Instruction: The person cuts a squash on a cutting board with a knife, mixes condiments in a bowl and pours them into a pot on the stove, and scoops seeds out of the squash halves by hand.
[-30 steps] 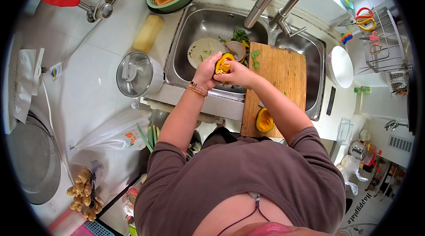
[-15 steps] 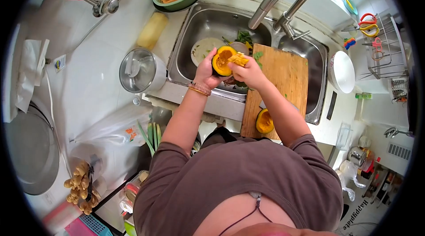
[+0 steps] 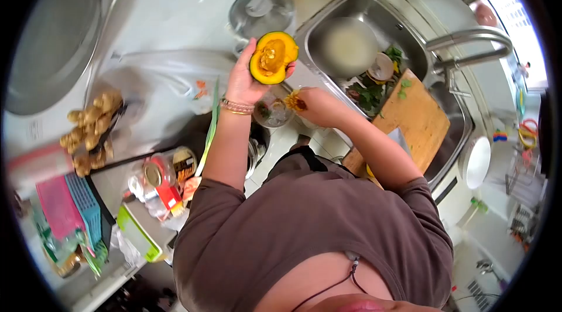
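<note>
A halved pumpkin (image 3: pixel 283 48) with a dark green rind rests in my left hand (image 3: pixel 246 82), its cut orange face turned up. Stringy pulp with pale seeds still fills part of its hollow. Lower and to the right, my right hand (image 3: pixel 319 107) is closed around a clump of pumpkin pulp and seeds (image 3: pixel 294 101). Just below that clump is a bin with a clear liner (image 3: pixel 274 114), some scraps showing inside. Beneath my right forearm, a sliver of another pumpkin piece (image 3: pixel 369 170) shows on the wooden cutting board (image 3: pixel 421 121).
The steel sink (image 3: pixel 374 4) holds a blurred pale round plate (image 3: pixel 350 45), a small bowl (image 3: pixel 381 67) and leafy greens (image 3: pixel 369 96). A blade-like metal piece (image 3: pixel 400 138) lies on the board. A steel pot (image 3: pixel 261 13), ginger (image 3: pixel 91 124) and a white bowl (image 3: pixel 475 161) stand around.
My view has swung left. Both hands have moved from over the sink to its left front side; the right hand has drawn away from the pumpkin half and lowered the pulp above the bin.
</note>
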Motion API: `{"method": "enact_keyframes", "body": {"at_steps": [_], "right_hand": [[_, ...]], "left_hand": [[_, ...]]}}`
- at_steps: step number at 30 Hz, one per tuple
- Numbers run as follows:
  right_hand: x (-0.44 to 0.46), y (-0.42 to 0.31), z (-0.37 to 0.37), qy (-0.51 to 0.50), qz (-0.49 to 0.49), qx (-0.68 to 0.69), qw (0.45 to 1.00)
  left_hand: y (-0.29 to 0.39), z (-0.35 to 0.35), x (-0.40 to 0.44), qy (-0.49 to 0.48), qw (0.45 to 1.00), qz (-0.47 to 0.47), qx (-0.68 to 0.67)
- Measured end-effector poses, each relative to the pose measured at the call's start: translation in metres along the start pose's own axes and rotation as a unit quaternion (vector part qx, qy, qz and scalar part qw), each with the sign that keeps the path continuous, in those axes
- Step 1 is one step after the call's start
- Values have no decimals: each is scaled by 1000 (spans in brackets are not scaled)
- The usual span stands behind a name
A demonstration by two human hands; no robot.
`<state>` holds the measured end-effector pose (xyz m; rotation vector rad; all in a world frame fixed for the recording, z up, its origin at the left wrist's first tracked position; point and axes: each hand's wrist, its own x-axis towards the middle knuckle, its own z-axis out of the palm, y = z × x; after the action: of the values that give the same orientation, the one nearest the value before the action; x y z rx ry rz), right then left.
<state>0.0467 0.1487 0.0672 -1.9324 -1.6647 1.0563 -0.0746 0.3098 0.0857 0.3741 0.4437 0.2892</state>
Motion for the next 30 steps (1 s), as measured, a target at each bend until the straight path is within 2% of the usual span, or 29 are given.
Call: {"method": "enact_keyframes", "body": {"at_steps": [4, 7, 8, 11, 15, 18, 21, 24, 27, 30], "right_hand": [[49, -18, 52, -42, 14, -116, 992], [76, -19, 81, -55, -27, -162, 985], [90, -15, 90, -101, -19, -174, 979], [118, 7, 122, -113, -55, -156, 980], [119, 5, 117, -52, -61, -102, 992], [114, -3, 91, -46, -99, -70, 992], [97, -20, 60, 21, -89, -12, 996], [68, -49, 22, 117, -71, 120, 983], [46, -84, 1, 184, -123, 251, 942], [48, -93, 5, 189, -261, 107, 941]], "left_hand": [[16, -25, -56, 31, 997, 61, -39], [17, -45, -85, 71, 991, 103, -47], [16, -55, -91, 68, 989, 103, -78], [14, -72, -105, 86, 985, 122, -92], [9, -90, -112, 82, 981, 119, -131], [6, -91, -112, 90, 981, 111, -133], [5, -80, -109, 86, 982, 111, -126], [1, -73, -102, 90, 980, 130, -123], [-5, -66, -92, 66, 982, 134, -117], [-15, -49, -83, 65, 978, 161, -114]]}}
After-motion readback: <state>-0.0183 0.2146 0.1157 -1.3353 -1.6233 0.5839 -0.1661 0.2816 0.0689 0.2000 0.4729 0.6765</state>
